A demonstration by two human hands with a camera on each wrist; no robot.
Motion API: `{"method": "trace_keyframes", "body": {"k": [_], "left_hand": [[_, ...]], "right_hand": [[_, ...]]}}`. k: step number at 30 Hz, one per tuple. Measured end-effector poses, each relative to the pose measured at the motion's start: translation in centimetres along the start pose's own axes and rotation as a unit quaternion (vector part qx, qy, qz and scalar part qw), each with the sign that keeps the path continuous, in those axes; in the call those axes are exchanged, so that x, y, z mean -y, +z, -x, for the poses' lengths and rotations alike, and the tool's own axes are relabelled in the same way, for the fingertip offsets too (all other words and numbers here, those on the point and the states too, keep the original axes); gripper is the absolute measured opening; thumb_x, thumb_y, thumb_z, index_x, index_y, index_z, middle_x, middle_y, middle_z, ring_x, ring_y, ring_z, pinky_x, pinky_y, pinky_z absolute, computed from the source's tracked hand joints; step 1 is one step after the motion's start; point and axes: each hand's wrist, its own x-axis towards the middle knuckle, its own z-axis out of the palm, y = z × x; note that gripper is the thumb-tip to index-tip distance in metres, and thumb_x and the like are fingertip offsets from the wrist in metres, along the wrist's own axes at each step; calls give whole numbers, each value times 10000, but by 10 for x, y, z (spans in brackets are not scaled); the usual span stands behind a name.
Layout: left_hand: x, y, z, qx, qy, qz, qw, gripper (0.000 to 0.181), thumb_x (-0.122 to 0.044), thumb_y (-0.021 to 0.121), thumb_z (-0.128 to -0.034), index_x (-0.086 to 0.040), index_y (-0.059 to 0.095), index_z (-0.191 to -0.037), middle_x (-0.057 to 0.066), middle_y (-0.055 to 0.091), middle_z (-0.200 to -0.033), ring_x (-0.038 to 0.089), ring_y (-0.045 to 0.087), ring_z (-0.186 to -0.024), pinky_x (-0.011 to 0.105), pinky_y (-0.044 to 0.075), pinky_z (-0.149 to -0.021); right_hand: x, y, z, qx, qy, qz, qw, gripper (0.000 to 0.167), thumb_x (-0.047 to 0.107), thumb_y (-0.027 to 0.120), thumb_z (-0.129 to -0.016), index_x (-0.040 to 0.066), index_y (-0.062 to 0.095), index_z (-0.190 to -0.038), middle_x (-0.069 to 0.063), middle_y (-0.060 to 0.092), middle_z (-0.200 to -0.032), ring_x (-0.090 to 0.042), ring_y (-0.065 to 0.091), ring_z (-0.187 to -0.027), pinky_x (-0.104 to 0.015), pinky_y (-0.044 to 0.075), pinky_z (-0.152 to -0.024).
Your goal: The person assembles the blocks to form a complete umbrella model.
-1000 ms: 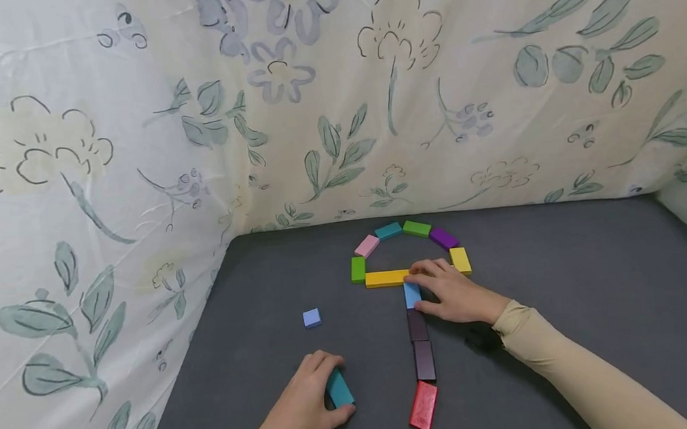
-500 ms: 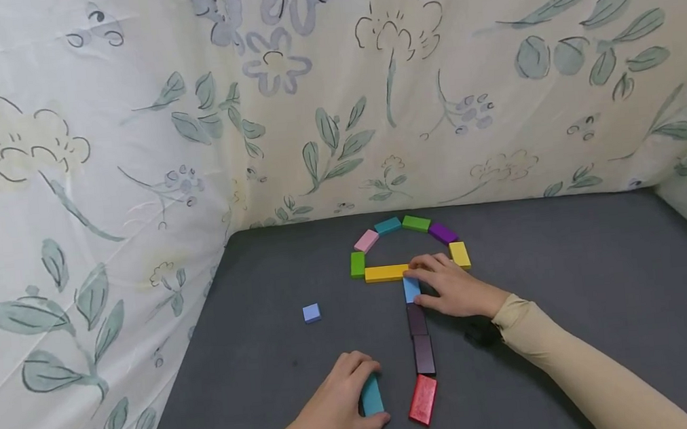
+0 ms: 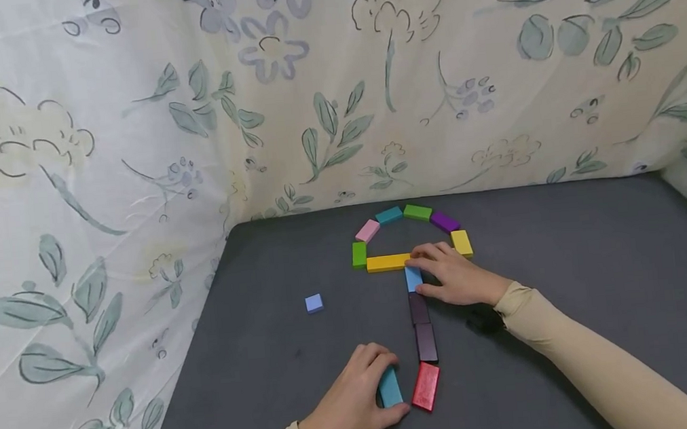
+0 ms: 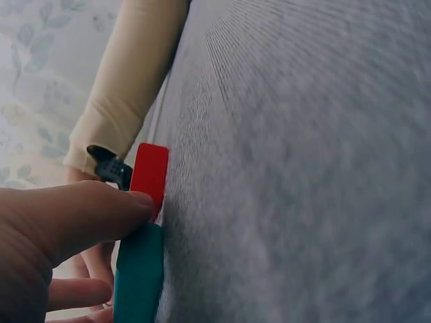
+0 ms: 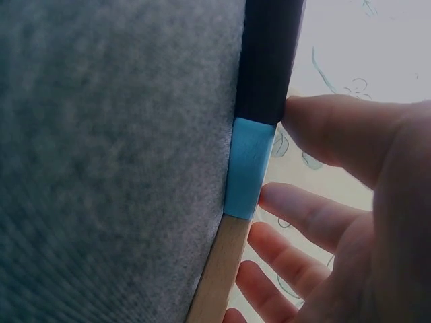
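Observation:
Between the thumb and fingers of my left hand [image 3: 354, 401], a teal block [image 3: 390, 387] is held just left of the red block [image 3: 426, 386]. Seen from the left wrist, the teal block [image 4: 139, 272] lies close to the red block [image 4: 149, 176], with the thumb near their junction. My right hand [image 3: 462, 275] rests lightly over the small light blue block [image 3: 413, 278]. From the right wrist, its thumb touches near where the dark block [image 5: 269, 60] meets the light blue block [image 5: 249, 168], and the index fingertip touches the light blue block's other end. Those fingers look relaxed.
Dark purple blocks [image 3: 426, 342] continue the column down to the red block. Above it, a long yellow block [image 3: 387, 263] forms the base of an arch of coloured blocks, including a pink block [image 3: 367, 231]. A small periwinkle block [image 3: 314, 303] lies alone on the grey table [image 3: 258, 358].
My left hand has slid right with the teal block, bringing it near the red block. My right hand stays over the light blue block. The head view has tilted slightly.

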Motion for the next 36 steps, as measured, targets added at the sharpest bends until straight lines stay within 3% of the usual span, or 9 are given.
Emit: {"method": "trace_keyframes", "body": {"k": [14, 36], "left_hand": [[-2, 5, -2, -451, 309, -69, 9985, 538, -403, 870, -841, -128, 651, -1249, -44, 582, -1212, 75, 490, -1046, 151, 482, -855], [-4, 2, -1, -166, 127, 12, 9998, 552, -427, 844, -868, -142, 640, -1294, -48, 572, -1258, 77, 490, -1071, 168, 490, -881]], "right_hand": [[-1, -2, -3, 41, 5, -52, 10000, 507, 255, 718, -992, 30, 605, -1433, -204, 493, -1473, -413, 438, -1305, -617, 417, -1073], [3, -3, -4, 85, 111, -56, 9999, 504, 246, 726, -988, 34, 610, -1431, -198, 499, -1470, -415, 432, -1311, -632, 409, -1076]]}}
